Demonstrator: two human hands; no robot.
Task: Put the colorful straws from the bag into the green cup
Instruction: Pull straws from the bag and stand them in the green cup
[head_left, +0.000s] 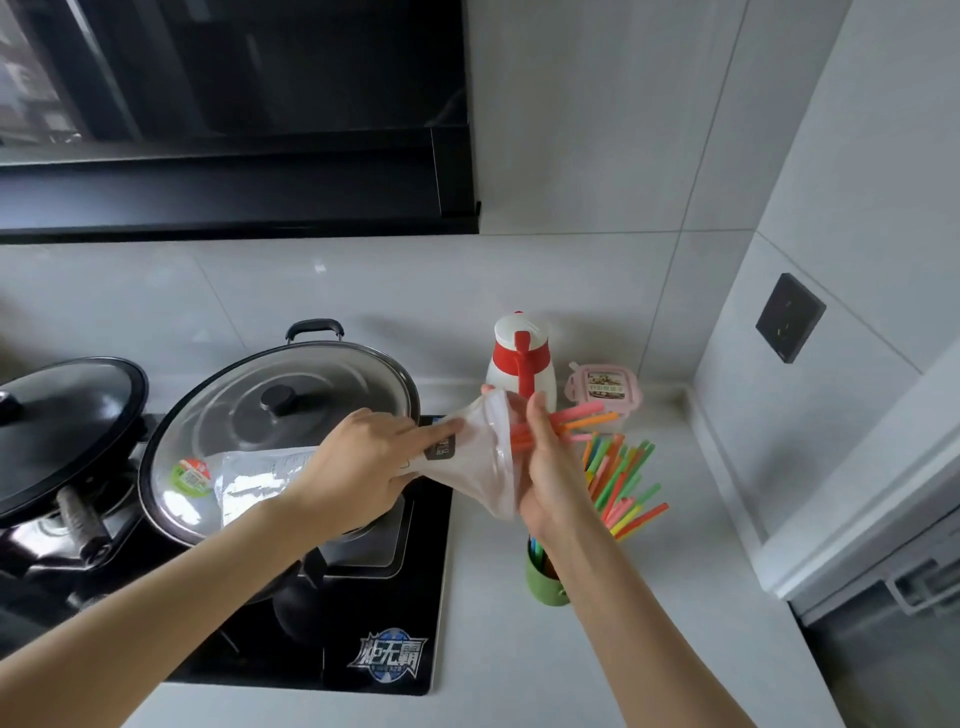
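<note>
My left hand (363, 462) grips a clear plastic bag (480, 462) by its closed end and holds it up over the stove's right edge. At the bag's open mouth my right hand (545, 462) is closed around a few orange and pink straws (587, 421) that stick out to the right. The green cup (543, 584) stands on the counter below my right wrist, which partly hides it. Several colourful straws (621, 483) fan out of the cup toward the upper right.
A black gas stove (384, 660) carries a large lidded pan (280, 415) and a black lidded wok (62, 421). A white and red jug (519, 358) and a pink lidded box (605, 387) stand by the back wall. A wall socket (789, 317) is at right.
</note>
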